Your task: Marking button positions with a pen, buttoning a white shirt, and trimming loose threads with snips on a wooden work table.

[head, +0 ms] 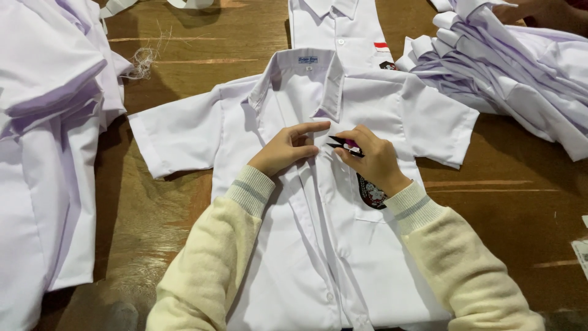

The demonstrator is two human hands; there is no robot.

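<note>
A white short-sleeved shirt (288, 245) lies spread face up on the wooden table (508, 202), collar away from me. My left hand (286, 149) presses flat on the button placket near the chest, fingers pointing right. My right hand (370, 158) holds small thread snips (344, 146) with a pink handle and dark blades, their tips pointing left at the placket just beside my left fingertips. A dark embroidered badge (371, 193) on the shirt's chest pocket shows partly under my right wrist. Both arms wear cream knit sleeves.
A pile of white shirts (43, 153) covers the table's left side. Another heap of folded white shirts (514, 73) lies at the upper right. A second shirt (340, 30) lies beyond the collar. Loose white threads (144, 61) sit at the upper left.
</note>
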